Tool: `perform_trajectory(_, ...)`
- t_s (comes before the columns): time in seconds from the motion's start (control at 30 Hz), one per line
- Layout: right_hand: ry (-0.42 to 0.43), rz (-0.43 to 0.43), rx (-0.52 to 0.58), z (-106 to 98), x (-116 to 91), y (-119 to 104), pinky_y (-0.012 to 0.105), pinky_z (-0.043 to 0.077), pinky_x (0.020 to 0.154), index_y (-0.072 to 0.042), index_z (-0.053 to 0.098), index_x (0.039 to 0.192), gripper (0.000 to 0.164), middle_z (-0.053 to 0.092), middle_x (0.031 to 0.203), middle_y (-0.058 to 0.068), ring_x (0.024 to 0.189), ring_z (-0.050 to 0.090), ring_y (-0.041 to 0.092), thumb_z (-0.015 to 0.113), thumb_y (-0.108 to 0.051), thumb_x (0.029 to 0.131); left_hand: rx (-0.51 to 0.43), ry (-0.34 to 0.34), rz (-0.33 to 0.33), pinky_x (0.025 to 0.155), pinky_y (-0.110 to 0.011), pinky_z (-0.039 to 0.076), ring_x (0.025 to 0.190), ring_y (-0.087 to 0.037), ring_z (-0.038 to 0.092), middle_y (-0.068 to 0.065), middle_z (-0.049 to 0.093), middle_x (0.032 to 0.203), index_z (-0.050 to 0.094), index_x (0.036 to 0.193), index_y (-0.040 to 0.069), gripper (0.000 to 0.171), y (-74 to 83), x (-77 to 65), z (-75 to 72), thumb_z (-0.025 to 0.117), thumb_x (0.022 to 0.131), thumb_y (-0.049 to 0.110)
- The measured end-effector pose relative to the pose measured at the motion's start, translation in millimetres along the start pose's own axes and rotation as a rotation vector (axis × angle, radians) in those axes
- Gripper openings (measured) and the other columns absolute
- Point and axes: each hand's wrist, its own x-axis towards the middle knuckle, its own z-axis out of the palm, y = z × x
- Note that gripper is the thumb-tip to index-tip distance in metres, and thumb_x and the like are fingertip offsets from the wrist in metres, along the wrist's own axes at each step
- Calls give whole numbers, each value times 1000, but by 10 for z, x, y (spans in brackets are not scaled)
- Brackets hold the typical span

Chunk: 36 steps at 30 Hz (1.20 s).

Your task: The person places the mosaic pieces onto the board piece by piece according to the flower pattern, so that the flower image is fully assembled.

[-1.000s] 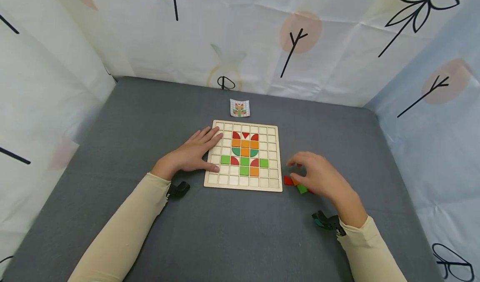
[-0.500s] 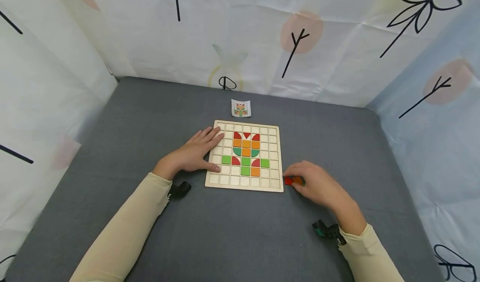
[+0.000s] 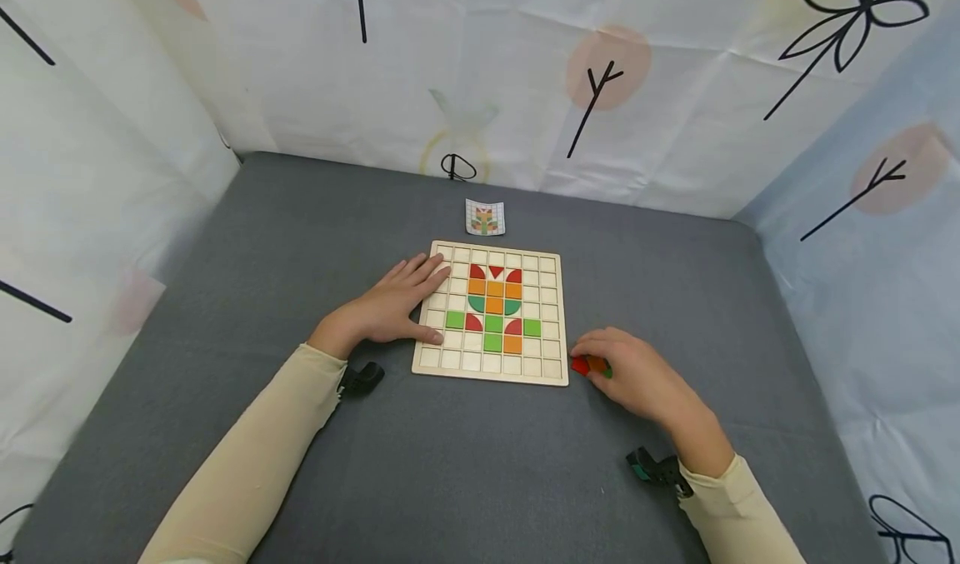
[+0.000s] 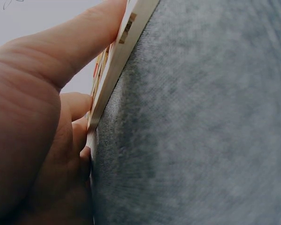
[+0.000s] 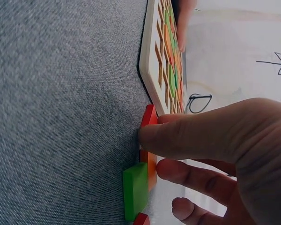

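Observation:
My left hand (image 3: pixel 390 304) lies spread over the left edge of a wooden grid board (image 3: pixel 553 372), fingertips on its cells and thumb along the near left side. Red, orange, green and teal tiles form a figure in the board's middle, including a green square tile (image 3: pixel 492 342). Just off the board's lower right corner, my right hand (image 3: pixel 637 374) pinches a red tile (image 5: pixel 149 116) between thumb and index finger. An orange tile (image 5: pixel 151 171) and a green tile (image 5: pixel 136 190) sit beside the thumb in the right wrist view, with another red tile (image 5: pixel 142 219) partly showing.
A small pattern card (image 3: pixel 484 218) with a coloured grid figure lies behind the board. Grey cloth (image 3: pixel 480 464) covers the table, and a white printed curtain (image 3: pixel 525 64) hangs at the back and sides. Each wrist wears a black camera mount (image 3: pixel 363 379).
My right hand has come down and left onto the loose tiles, and its thumb and index finger have closed on the red one. The left hand stays on the board.

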Motion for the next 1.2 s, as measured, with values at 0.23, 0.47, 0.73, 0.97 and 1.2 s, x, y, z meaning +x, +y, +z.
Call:
perform_trajectory(0.23, 14, 1, -15, 41, -1, -8, 53, 58, 100, -5, 79, 119, 34, 73, 126, 10, 120, 67, 32, 91, 0, 87, 9, -6, -5, 133, -53, -4, 166, -37, -4, -14, 1, 182, 15, 175, 7, 115, -6, 7, 2, 83, 95, 53)
perform_trajectory(0.47, 27, 12, -23, 74, -8, -15, 51, 60, 96, -8, 79, 115, 31, 73, 123, 9, 116, 68, 30, 92, -2, 87, 3, -8, -11, 133, -53, -3, 166, -38, -4, -15, 2, 182, 16, 175, 7, 115, 15, -5, -2, 84, 95, 51)
perform_trajectory(0.73, 49, 18, -10, 94, -8, -31, 49, 60, 93, -11, 79, 114, 29, 72, 121, 6, 111, 68, 26, 91, -6, 88, -4, -5, -7, 133, -53, -3, 166, -37, -4, -13, 1, 182, 15, 175, 8, 115, 6, 1, 9, 84, 94, 53)
perform_trajectory(0.97, 105, 15, 10, 88, 1, -15, 47, 60, 89, -11, 80, 112, 25, 71, 115, 1, 105, 66, 23, 90, -7, 89, 5, -5, -15, 133, -53, -3, 166, -36, -3, -13, 2, 182, 16, 175, 9, 115, 20, 7, 4, 84, 94, 53)
perform_trajectory(1.2, 165, -34, 32, 101, 71, -58, 42, 59, 83, -13, 79, 107, 22, 69, 108, -2, 98, 63, 18, 91, -10, 89, 4, -7, -13, 133, -54, -3, 166, -37, -3, -14, 2, 182, 16, 175, 8, 114, 26, -4, -8, 83, 95, 53)
